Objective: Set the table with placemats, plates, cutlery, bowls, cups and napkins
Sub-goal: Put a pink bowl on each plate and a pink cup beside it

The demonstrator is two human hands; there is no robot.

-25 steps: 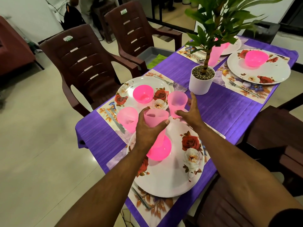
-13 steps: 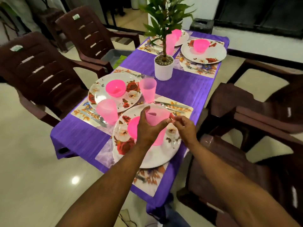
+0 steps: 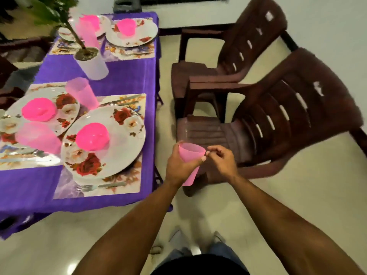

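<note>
Just off the near right corner of the table (image 3: pixel 119 80), a person's left hand (image 3: pixel 179 166) is gripping a pink plastic cup (image 3: pixel 191 155), holding it upright in the air over the floor, in front of a dark brown plastic chair (image 3: pixel 278 124). The fingers are wrapping around the cup's far side and the thumb is pressing across its near side just below the rim, so most of the lower cup is sitting hidden inside the palm, with only its base peeking out beneath. The right hand (image 3: pixel 223 160) is hovering just beside the cup's rim with its fingers curling inward and the fingertips pinching together; whether they are holding anything, or touching the rim, is too small and blurred to tell. On the purple-covered table, the nearest floral plate (image 3: pixel 119 147) is carrying a pink bowl (image 3: pixel 92 136) and resting on a placemat (image 3: pixel 127 181), with a fork (image 3: pixel 95 187) lying along the mat's near edge. A second plate (image 3: pixel 12 108) to its left is also carrying a bowl, and two paler pink cups (image 3: pixel 82 92) are standing near it, smeared by motion blur. A white plant pot (image 3: pixel 92 64) is standing mid-table, its plant cut off by the top edge. Two more place settings at the far end are blurring together. A second chair (image 3: pixel 238 48) is standing further back.
</note>
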